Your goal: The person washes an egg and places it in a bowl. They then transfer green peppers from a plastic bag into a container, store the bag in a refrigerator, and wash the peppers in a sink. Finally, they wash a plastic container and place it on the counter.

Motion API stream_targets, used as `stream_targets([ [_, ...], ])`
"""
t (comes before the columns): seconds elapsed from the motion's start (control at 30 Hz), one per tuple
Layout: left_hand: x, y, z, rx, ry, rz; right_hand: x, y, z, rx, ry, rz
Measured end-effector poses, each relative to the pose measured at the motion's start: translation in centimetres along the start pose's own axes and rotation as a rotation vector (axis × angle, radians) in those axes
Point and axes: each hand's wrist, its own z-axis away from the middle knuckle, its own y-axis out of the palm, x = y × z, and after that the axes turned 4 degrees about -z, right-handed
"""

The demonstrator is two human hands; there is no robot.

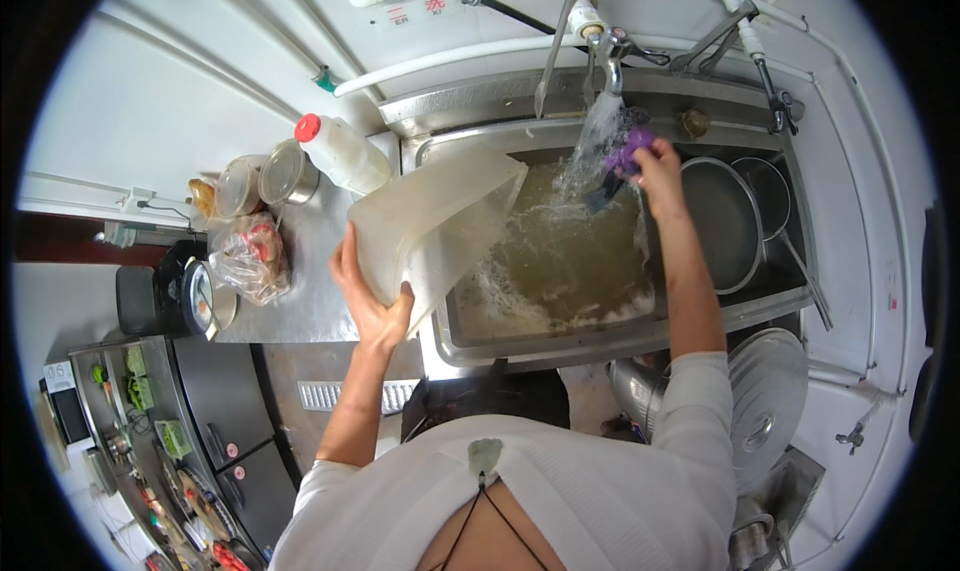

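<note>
My left hand [375, 308] grips the near end of a translucent plastic container [420, 218], which is tilted over the left side of a stainless steel sink [517, 353]. In my right hand [656, 173] is a purple-handled scrubbing brush [628, 151] with dark bristles, held beside the stream of running water [592, 140]. The water falls from a metal tap [613, 76] into cloudy, brownish water [577, 263] in the sink, where it splashes. The container's inside is partly hidden from view.
A large round strainer [720, 226] and a long-handled one [763, 188] stand in the right basin. On the left counter [315, 301] are a white bottle with a red cap [345, 155], lidded containers [289, 172] and a filled plastic bag [251, 260]. White pipes [465, 53] run along the wall.
</note>
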Motion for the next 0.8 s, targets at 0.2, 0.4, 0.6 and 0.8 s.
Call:
stream_targets([
  [0.2,1.3,-3.5,1.1,-0.061,0.281,-0.05,1.5,-0.9,-7.4,-0.122,-0.14,0.161],
  [0.4,1.6,-5.4,1.5,-0.139,0.499,-0.07,4.3,-0.8,-7.8,-0.058,-0.18,0.367],
  [0.6,1.0,-8.0,1.0,-0.118,0.728,-0.09,11.8,5.6,3.6,0.222,-0.6,0.078],
  [0.8,0.5,-10.0,-0.2,0.163,0.845,-0.005,14.1,5.6,4.8,0.133,-0.646,0.286],
])
